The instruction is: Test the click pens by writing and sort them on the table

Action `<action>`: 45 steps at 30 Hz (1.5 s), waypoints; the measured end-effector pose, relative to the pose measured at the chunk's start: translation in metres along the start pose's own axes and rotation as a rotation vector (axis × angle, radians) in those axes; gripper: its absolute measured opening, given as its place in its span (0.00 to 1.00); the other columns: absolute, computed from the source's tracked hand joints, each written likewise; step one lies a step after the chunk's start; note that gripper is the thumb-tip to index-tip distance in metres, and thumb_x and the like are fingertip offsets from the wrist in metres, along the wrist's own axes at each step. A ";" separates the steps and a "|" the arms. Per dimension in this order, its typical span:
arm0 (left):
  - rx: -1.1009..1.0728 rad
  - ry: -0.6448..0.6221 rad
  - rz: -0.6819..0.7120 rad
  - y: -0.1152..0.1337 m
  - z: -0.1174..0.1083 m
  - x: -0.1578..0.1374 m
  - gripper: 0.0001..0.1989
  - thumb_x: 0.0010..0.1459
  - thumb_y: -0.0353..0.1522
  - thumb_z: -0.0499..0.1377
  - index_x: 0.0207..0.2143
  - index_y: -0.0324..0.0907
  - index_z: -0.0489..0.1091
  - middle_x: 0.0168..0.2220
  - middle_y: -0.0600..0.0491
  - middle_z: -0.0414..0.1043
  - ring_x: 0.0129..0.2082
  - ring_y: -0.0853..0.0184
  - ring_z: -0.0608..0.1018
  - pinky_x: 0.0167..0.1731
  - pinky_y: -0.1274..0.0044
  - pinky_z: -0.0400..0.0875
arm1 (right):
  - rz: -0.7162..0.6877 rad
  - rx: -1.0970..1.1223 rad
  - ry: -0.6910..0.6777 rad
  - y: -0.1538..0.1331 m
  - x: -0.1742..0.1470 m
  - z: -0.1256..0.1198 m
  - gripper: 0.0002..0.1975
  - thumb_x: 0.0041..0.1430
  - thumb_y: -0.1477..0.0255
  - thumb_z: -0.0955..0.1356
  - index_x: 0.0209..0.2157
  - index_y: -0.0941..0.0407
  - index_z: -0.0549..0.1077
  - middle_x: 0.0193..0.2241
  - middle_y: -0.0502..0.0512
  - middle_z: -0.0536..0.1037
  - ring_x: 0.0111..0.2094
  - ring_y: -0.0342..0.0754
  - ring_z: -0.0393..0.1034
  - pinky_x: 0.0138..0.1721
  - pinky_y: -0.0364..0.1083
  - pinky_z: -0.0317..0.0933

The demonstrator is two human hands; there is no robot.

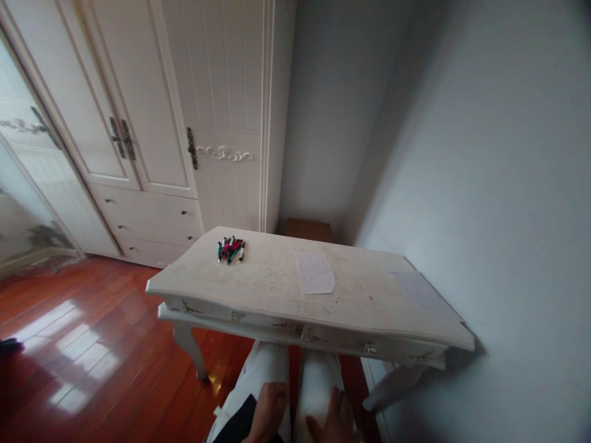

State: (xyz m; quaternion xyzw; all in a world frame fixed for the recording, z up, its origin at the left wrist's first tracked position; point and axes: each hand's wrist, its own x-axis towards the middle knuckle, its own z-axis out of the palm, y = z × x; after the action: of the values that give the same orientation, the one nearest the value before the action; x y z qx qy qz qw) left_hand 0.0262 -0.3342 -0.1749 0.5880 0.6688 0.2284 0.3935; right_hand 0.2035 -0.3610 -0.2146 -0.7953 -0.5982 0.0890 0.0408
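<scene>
My left hand (268, 409) rests low in front of the desk on the left thigh of my white trousers (272, 363), its fingers curled in and nothing seen in them. On the other thigh lies my right hand (335, 421), fingers apart and holding nothing; its lower part is cut off by the picture's edge. Both hands are below the worn white desk (263, 277) and apart from it. A small pile of pens (232, 249) in black, white, red and green lies on its far left. One sheet of paper (315, 274) with faint writing sits near the middle.
Another sheet (420, 288) lies at the desk's right side, by the grey wall (498, 215). Behind the desk stand a white wardrobe (226, 92) and a brown box-like object (308, 229). Reddish wooden floor (138, 344) spreads to the left.
</scene>
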 end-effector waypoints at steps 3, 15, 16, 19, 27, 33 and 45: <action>0.058 -0.025 0.056 0.008 0.000 0.010 0.08 0.40 0.30 0.47 0.12 0.43 0.58 0.16 0.56 0.62 0.24 0.64 0.72 0.29 0.72 0.64 | 0.019 0.017 -0.122 0.002 0.005 -0.006 0.40 0.52 0.59 0.66 0.64 0.61 0.56 0.65 0.74 0.55 0.63 0.69 0.53 0.50 0.66 0.61; -0.031 -0.192 0.186 0.022 -0.019 -0.003 0.07 0.40 0.24 0.46 0.14 0.41 0.57 0.17 0.57 0.58 0.23 0.70 0.67 0.28 0.79 0.61 | -0.078 0.037 -0.154 0.010 -0.001 -0.040 0.42 0.57 0.57 0.63 0.65 0.70 0.52 0.64 0.76 0.56 0.65 0.64 0.52 0.56 0.56 0.57; -0.031 -0.196 0.189 0.025 -0.020 -0.002 0.08 0.40 0.24 0.46 0.14 0.41 0.57 0.17 0.57 0.59 0.22 0.70 0.67 0.28 0.79 0.61 | -0.080 0.042 -0.150 0.011 0.000 -0.040 0.42 0.57 0.57 0.63 0.65 0.70 0.52 0.64 0.76 0.56 0.65 0.64 0.52 0.57 0.56 0.56; 0.029 -0.214 0.213 0.034 -0.019 0.000 0.09 0.40 0.23 0.46 0.14 0.40 0.61 0.18 0.56 0.62 0.23 0.69 0.69 0.28 0.79 0.61 | -0.085 0.073 -0.144 0.015 0.001 -0.040 0.42 0.57 0.56 0.63 0.64 0.70 0.53 0.64 0.76 0.56 0.64 0.64 0.52 0.57 0.55 0.56; 0.153 -0.252 0.225 0.035 -0.008 0.005 0.12 0.42 0.22 0.46 0.17 0.41 0.66 0.21 0.53 0.70 0.26 0.68 0.73 0.31 0.80 0.64 | -0.056 0.148 -0.160 0.013 0.003 -0.040 0.44 0.55 0.56 0.65 0.64 0.69 0.53 0.64 0.75 0.56 0.64 0.64 0.52 0.59 0.55 0.54; 0.041 -0.220 0.262 0.021 -0.005 0.007 0.13 0.42 0.22 0.45 0.20 0.41 0.69 0.24 0.53 0.73 0.29 0.67 0.75 0.34 0.79 0.65 | -0.079 0.142 -0.138 0.013 0.004 -0.035 0.42 0.55 0.55 0.64 0.63 0.69 0.55 0.64 0.76 0.56 0.65 0.65 0.51 0.60 0.55 0.52; -0.046 -0.159 0.227 0.017 -0.009 0.002 0.14 0.45 0.24 0.46 0.22 0.40 0.71 0.24 0.53 0.72 0.28 0.67 0.74 0.34 0.78 0.65 | -0.056 0.090 -0.150 0.013 0.005 -0.042 0.41 0.57 0.56 0.64 0.64 0.66 0.54 0.63 0.75 0.58 0.64 0.65 0.53 0.57 0.56 0.57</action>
State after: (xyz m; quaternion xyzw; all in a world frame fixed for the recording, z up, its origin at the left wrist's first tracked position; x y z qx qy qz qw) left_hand 0.0293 -0.3276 -0.1571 0.6670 0.5591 0.2396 0.4303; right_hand 0.2251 -0.3582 -0.1765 -0.7667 -0.6170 0.1739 0.0341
